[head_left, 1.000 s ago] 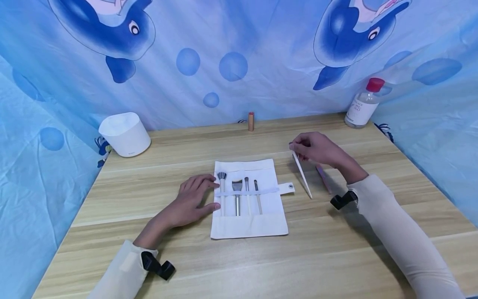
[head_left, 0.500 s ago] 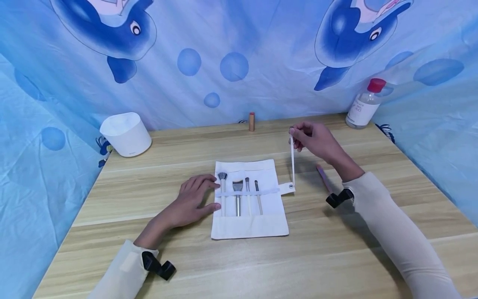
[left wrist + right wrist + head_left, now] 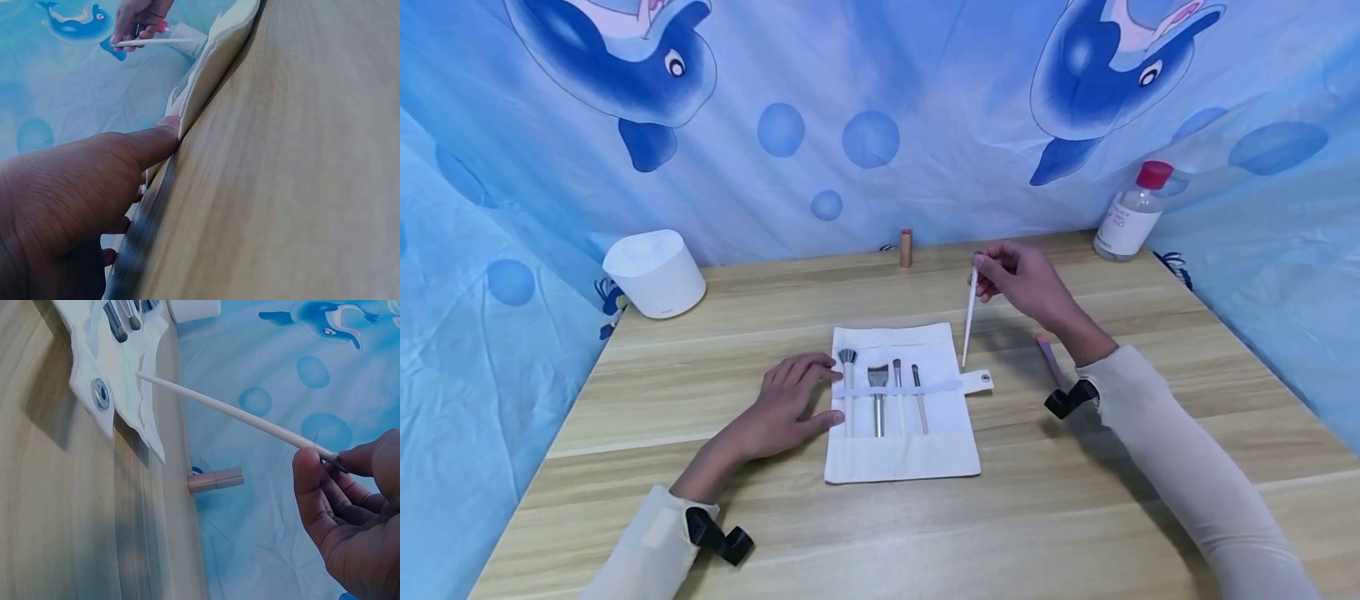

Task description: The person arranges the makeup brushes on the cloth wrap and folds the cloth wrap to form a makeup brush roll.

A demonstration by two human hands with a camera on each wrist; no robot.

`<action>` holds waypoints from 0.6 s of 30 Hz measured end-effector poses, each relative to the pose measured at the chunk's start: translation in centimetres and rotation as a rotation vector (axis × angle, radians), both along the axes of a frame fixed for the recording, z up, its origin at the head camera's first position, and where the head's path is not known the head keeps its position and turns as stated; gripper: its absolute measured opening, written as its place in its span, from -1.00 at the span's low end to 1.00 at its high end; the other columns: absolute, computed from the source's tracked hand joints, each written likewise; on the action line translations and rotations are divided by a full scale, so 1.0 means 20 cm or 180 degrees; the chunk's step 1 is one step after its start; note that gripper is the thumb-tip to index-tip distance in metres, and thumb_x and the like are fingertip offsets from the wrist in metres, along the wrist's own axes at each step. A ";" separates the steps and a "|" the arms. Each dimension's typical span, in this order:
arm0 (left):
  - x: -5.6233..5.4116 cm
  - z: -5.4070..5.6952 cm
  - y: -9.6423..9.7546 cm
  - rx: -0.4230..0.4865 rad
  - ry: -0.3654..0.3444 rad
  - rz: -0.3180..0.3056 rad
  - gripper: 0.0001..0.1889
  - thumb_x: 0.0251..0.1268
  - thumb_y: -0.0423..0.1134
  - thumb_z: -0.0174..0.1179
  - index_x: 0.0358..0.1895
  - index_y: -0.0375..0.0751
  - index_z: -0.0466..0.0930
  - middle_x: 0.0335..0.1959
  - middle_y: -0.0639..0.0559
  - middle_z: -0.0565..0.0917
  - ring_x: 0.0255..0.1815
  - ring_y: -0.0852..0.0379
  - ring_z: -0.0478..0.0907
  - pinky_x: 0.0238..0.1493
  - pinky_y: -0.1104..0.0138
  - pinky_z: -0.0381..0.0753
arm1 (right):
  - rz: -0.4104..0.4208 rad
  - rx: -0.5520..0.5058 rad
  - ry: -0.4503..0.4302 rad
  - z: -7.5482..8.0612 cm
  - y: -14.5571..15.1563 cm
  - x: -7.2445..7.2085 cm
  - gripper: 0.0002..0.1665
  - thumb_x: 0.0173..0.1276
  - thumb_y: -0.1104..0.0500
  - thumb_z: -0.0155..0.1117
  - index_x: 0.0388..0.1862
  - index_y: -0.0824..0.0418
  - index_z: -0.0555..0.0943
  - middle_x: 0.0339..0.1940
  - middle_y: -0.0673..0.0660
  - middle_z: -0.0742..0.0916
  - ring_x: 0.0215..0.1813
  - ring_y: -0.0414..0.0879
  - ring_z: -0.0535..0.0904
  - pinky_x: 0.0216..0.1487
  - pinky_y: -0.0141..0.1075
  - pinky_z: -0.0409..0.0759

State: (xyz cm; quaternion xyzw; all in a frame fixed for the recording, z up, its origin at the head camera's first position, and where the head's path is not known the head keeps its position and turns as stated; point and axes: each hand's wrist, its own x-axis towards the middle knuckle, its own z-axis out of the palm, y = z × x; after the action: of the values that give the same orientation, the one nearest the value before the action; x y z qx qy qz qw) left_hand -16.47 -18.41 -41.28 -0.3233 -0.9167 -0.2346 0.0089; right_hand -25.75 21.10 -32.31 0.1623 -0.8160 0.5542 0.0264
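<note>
While the brush roll's [image 3: 902,458] left edge is touched by the left hand [image 3: 782,412], fingers relaxed, the white stick [image 3: 970,312], end-pinched by the right hand [image 3: 1022,279] beside the right edge, could be twisted by snagging.

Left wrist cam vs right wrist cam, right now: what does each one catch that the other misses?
Left wrist only: the left hand, thumb at the edge of the brush roll, and the red-capped bottle.

Right wrist only: the lipstick-like tube, brush heads lying in the roll, the metal snap, and part of a white container.

Both: the right hand pinching a slim white-handled tool, the brush roll, the wooden table and the blue cartoon-print backdrop.
</note>
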 end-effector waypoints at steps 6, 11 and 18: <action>-0.01 -0.01 0.00 -0.0014 0.0023 0.0000 -0.40 0.41 0.24 0.15 0.32 -0.05 0.42 0.45 0.00 0.26 0.50 -0.05 0.04 0.34 -0.14 -0.02 | 0.0031 -0.0061 -0.0067 -0.01 -0.02 0.00 -0.61 0.54 -0.03 0.18 0.05 0.27 0.57 -0.20 0.29 0.71 -0.23 0.12 0.71 -0.12 -0.03 0.68; -0.01 -0.01 0.00 -0.0020 0.0010 0.0012 -0.40 0.41 0.25 0.13 0.32 -0.05 0.42 0.45 0.00 0.25 0.50 -0.04 0.04 0.34 -0.14 -0.01 | 0.0072 -0.0142 -0.0095 -0.01 -0.05 -0.01 -0.64 0.54 0.01 0.18 0.04 0.29 0.57 -0.20 0.31 0.70 -0.23 0.12 0.71 -0.14 -0.08 0.69; -0.01 0.00 0.00 -0.0022 0.0007 0.0006 -0.40 0.41 0.25 0.13 0.32 -0.05 0.42 0.45 -0.02 0.26 0.50 -0.06 0.03 0.34 -0.15 -0.02 | 0.0164 -0.0199 -0.0162 -0.02 -0.09 -0.02 -0.64 0.55 0.03 0.18 0.06 0.32 0.55 -0.22 0.36 0.70 -0.24 0.18 0.70 -0.17 -0.10 0.69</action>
State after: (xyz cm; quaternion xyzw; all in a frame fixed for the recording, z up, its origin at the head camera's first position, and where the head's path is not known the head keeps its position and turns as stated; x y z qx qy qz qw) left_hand -16.61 -18.44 -41.38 -0.3228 -0.9178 -0.2310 0.0091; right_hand -26.17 19.27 -32.70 0.1683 -0.7942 0.5839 -0.0035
